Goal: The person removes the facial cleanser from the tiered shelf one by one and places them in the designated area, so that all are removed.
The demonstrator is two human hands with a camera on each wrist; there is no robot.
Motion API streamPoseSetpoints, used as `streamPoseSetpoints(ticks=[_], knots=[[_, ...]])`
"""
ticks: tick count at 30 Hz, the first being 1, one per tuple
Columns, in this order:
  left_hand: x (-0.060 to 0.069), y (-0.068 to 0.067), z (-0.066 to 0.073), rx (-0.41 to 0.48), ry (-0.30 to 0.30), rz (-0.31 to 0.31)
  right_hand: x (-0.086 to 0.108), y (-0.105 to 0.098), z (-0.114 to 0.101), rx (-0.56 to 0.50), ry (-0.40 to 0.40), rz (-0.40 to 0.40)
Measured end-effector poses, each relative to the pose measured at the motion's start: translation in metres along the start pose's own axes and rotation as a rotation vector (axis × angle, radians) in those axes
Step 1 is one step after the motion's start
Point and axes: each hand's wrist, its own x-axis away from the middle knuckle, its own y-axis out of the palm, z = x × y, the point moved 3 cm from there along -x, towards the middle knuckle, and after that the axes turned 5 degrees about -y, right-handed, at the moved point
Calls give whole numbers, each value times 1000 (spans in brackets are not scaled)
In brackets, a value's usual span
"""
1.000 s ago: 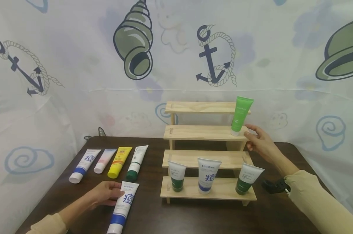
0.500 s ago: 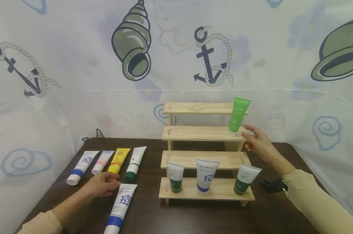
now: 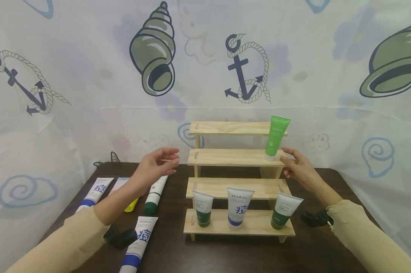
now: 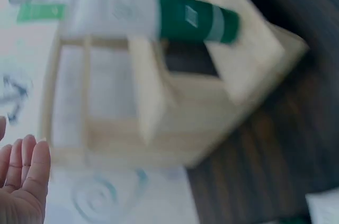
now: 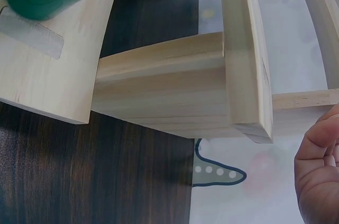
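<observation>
A stepped wooden display rack (image 3: pixel 232 156) stands on the table with several tiers. My right hand (image 3: pixel 299 168) grips the right end of its second tier from the top; in the right wrist view only part of this hand (image 5: pixel 320 171) shows, fingers bent. Beside it, a green squeeze tube (image 3: pixel 276 136) stands cap-down on that tier. My left hand (image 3: pixel 159 165) is in the air left of the rack, apart from it, its fingers loosely extended and holding nothing. On the bottom tier stand a small white-and-green tube (image 3: pixel 203 208), a white-and-blue tube (image 3: pixel 238 206) and another white-and-green tube (image 3: pixel 285 210).
A large white-and-blue tube (image 3: pixel 138 239) lies left of the rack, partly behind my left wrist strap. Farther back lie another white-and-blue tube (image 3: pixel 94 191), a pink-and-white tube (image 3: pixel 118 185), a yellow tube (image 3: pixel 132 206) and a white-and-green tube (image 3: pixel 155 193), partly covered by my left arm.
My left hand has let go of the large white-and-blue tube, leaving it on the table, and has moved up and right toward the rack. My right hand stays at the rack's right end.
</observation>
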Motion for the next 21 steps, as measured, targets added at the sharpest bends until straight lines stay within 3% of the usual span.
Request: streamPoseSetpoints(ticks=[5,10,16,21], knots=[[-24,37,43,79,101,-50,-2,-1,1,5,0,7],[-46,73,75,91,164,-94,-2,-1,3,9,2,8],[-68,109,102,106,158,-111,-2,-1,3,-21,7,12],[-82,131,116,121,124,-132,-3,-1,4,-44,6,10]])
